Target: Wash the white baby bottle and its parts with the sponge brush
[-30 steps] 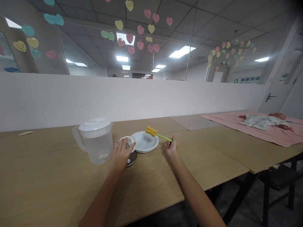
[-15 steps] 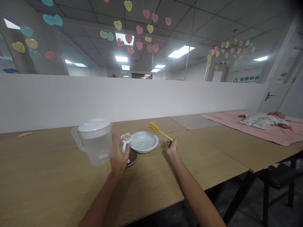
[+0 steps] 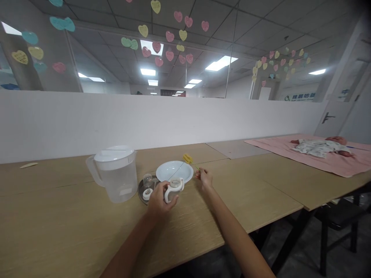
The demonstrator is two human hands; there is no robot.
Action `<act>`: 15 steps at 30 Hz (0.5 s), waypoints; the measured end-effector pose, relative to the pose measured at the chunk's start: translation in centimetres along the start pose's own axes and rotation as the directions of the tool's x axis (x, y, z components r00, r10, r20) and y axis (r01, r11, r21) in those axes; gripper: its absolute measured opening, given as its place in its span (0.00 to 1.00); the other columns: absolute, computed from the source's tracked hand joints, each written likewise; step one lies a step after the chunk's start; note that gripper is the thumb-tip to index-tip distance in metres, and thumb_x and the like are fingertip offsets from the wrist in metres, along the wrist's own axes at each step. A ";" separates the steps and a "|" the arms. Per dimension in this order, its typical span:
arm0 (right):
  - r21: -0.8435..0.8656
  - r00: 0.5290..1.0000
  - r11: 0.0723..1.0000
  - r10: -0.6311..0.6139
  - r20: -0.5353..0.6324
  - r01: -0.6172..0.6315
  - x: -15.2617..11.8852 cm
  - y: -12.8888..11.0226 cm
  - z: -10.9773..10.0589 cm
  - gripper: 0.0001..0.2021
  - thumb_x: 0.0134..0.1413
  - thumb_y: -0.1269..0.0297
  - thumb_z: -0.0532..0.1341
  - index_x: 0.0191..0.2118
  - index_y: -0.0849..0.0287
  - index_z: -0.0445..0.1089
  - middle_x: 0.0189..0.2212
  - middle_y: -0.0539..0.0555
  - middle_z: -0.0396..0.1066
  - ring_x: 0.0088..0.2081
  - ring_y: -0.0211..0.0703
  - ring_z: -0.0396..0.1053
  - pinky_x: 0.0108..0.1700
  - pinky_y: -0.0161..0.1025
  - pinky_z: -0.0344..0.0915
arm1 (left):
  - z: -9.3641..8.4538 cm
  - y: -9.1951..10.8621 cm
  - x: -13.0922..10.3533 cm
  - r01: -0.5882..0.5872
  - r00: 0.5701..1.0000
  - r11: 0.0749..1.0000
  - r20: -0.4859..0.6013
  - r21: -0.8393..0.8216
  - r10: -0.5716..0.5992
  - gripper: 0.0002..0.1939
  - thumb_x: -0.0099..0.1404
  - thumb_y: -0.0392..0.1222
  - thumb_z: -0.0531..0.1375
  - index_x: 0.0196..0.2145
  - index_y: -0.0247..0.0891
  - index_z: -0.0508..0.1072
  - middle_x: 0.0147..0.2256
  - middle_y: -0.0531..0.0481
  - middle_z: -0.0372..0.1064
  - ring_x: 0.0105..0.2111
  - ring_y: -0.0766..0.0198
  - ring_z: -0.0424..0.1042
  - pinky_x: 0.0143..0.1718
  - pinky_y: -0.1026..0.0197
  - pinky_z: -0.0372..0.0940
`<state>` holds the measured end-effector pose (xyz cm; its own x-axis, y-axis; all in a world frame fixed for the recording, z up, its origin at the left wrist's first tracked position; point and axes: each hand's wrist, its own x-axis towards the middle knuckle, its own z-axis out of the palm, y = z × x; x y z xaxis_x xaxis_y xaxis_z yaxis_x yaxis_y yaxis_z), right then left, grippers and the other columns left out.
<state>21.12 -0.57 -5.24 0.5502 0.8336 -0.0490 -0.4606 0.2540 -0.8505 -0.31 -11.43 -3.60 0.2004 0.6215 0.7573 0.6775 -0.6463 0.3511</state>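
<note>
My left hand (image 3: pixel 160 201) is closed round a clear baby bottle (image 3: pixel 173 197) with white side handles, its open top facing up, in front of the bowl. My right hand (image 3: pixel 205 178) grips the thin green handle of a bottle brush; its yellow sponge head (image 3: pixel 188 158) is over the far right rim of the pale bowl (image 3: pixel 162 172). Left of the bottle lies a round dark tray (image 3: pixel 141 192). On it are a clear dome-shaped cap (image 3: pixel 147 180) and a white ring (image 3: pixel 147 194). My left hand covers part of the tray.
A lidded clear pitcher (image 3: pixel 120 181) with liquid stands left of the tray. At the table's right end a baby doll (image 3: pixel 311 147) lies on a pink cloth (image 3: pixel 275 148). A white wall (image 3: pixel 174 119) backs the table; a dark stool (image 3: pixel 336 216) is at lower right.
My left hand has carried the bottle right and nearer, off the tray, uncovering the cap and ring. My right hand has shifted slightly left, with the brush turned and its head slightly lower.
</note>
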 end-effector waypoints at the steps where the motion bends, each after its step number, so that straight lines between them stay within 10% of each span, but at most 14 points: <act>1: -0.011 1.000 1.000 -0.018 -0.003 0.018 0.0 0.1 0.0 0.03 0.47 0.70 0.59 0.24 0.60 0.65 0.15 0.46 0.68 0.13 0.32 0.61 0.17 0.30 0.62 | 0.1 0.0 -0.1 0.006 0.999 1.000 0.040 -0.011 -0.005 0.21 0.54 0.48 0.59 0.43 0.37 0.61 0.35 0.47 0.68 0.33 0.60 0.70 0.33 0.59 0.65; 9: -0.029 0.986 0.989 -0.145 -0.081 0.143 1.2 0.2 -0.6 0.02 0.47 0.67 0.58 0.29 0.58 0.66 0.16 0.42 0.66 0.15 0.30 0.62 0.19 0.28 0.62 | 0.1 0.7 -0.1 0.084 0.973 0.995 0.219 -0.061 -0.069 0.20 0.54 0.45 0.59 0.43 0.39 0.59 0.36 0.48 0.66 0.33 0.61 0.69 0.36 0.58 0.65; 15: -0.092 0.992 0.989 -0.110 0.067 0.116 1.2 1.3 -0.8 0.04 0.41 0.73 0.59 0.27 0.58 0.67 0.13 0.42 0.64 0.15 0.32 0.61 0.19 0.29 0.58 | -0.2 0.8 0.2 0.082 0.970 0.993 0.236 -0.081 -0.061 0.20 0.56 0.43 0.57 0.45 0.38 0.58 0.39 0.45 0.68 0.39 0.58 0.69 0.40 0.56 0.65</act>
<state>21.74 0.38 -6.77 0.5496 0.8316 0.0798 -0.3278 0.3025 -0.8950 0.15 -11.95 -3.05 0.3200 0.7468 0.5830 0.6320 -0.6267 0.4559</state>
